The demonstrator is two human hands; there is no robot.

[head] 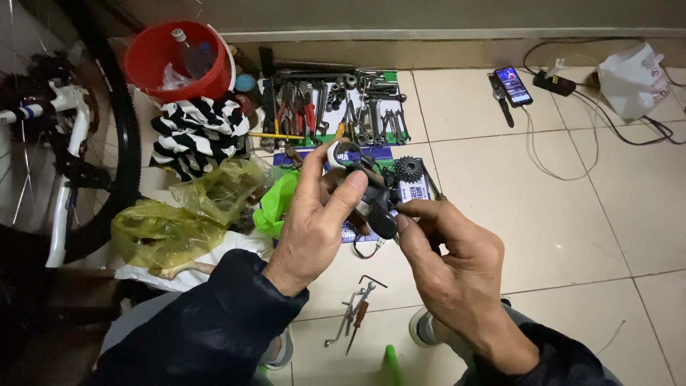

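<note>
Both hands hold a small black bicycle part (pixel 371 204) above the tiled floor (pixel 543 214), just in front of the laid-out wrenches (pixel 357 107). The left hand (pixel 314 221) grips its body; the right hand (pixel 446 257) pinches its lower end, seemingly adjusting it, which calls for steady fingers.

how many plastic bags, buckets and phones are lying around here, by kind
yellow bags: 2
green bag: 1
white bag: 1
red bucket: 1
phone: 1
total: 6
</note>
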